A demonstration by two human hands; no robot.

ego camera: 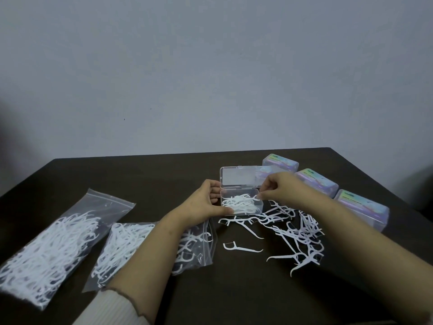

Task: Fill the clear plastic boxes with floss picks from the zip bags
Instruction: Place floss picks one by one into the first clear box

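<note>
gripping box [241, 202], left hand [206, 202]; right hand [278, 187] pinching picks [239, 201].

Open clear box [241, 202] part-filled with white picks [239, 201], zip bags [54, 245] left

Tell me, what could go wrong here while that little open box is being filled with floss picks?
The open clear box is light and only the left hand steadies it, so a nudge might tip it. The right hand pinches picks at the box's rim, so some could fall outside. The loose floss picks look tangled and may drag neighbours along, and a stray floss pick lies apart and could be missed.
</note>
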